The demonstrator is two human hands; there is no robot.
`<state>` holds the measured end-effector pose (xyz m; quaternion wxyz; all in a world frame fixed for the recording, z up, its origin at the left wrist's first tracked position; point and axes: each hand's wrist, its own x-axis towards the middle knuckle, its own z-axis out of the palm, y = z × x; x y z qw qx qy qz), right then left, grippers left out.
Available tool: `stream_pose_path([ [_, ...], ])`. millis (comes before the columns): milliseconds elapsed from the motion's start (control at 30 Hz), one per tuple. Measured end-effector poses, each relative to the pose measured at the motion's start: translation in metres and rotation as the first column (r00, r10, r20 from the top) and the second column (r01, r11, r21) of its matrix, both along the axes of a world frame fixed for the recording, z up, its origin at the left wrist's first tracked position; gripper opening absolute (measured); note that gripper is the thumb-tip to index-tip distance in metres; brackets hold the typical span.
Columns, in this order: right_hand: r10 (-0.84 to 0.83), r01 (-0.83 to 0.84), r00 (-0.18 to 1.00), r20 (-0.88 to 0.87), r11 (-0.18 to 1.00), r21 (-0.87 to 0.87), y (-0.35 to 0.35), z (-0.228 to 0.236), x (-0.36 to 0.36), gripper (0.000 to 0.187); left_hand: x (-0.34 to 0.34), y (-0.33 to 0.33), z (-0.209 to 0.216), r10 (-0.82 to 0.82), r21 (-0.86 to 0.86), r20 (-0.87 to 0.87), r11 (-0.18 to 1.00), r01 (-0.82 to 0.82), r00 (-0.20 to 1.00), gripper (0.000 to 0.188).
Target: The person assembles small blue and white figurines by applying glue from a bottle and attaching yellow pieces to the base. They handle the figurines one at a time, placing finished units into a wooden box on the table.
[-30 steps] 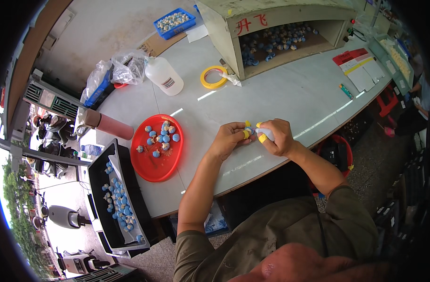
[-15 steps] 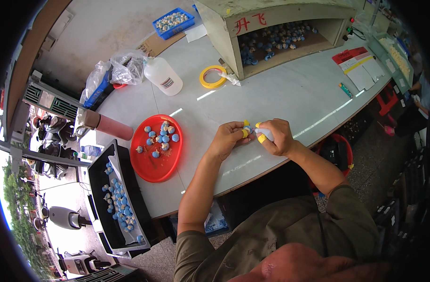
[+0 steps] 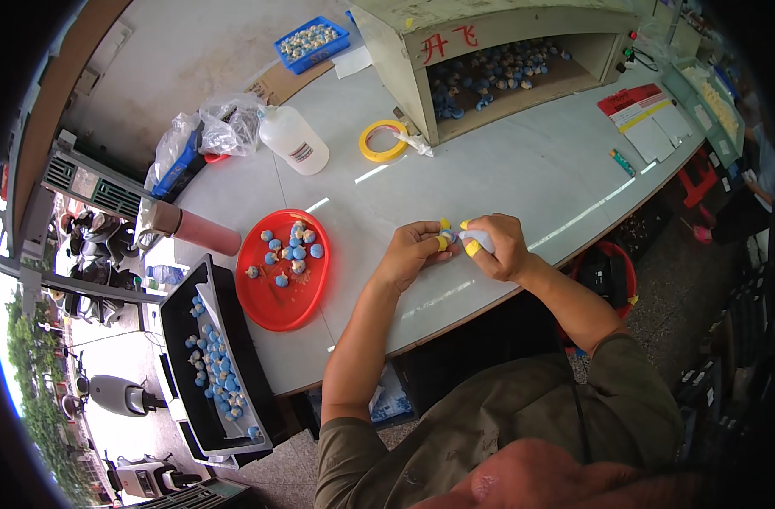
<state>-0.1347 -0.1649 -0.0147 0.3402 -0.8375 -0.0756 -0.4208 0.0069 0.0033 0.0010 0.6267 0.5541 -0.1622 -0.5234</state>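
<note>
Over the table's near side, my left hand [image 3: 411, 254] pinches a small blue-and-cream figure [image 3: 447, 234] between taped fingertips. My right hand [image 3: 504, 248] is wrapped round a small whitish rounded squeeze bottle [image 3: 481, 240], whose tip points at the figure. Whether the tip touches it is too small to tell. Yellow tape covers the thumb and a fingertip on each hand. To the left of my hands, a round red tray [image 3: 269, 307] carries several similar blue-and-cream figures [image 3: 298, 252].
A black bin [image 3: 184, 373] with more figures stands at the table's left edge. Farther back are a pink bottle [image 3: 208, 232], a white plastic bottle [image 3: 294, 140], yellow tape [image 3: 372, 151], a blue basket [image 3: 307, 59] and a box-shaped machine [image 3: 396, 68] holding figures. Papers [image 3: 655, 136] lie at right.
</note>
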Motion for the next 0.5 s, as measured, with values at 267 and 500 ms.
stream_pose_path([
  [267, 0.032, 0.046, 0.986, -0.164, 0.891, 0.453, -0.015, 0.012, -0.016, 0.027, 0.002, 0.002, 0.001, 0.038, -0.019, -0.090, 0.999, -0.040, 0.995, 0.035],
  [500, -0.088, 0.219, 0.962, -0.260, 0.819, 0.531, -0.101, -0.002, -0.016, 0.029, 0.009, 0.005, -0.003, 0.052, -0.080, -0.184, 0.994, -0.068, 0.981, 0.030],
])
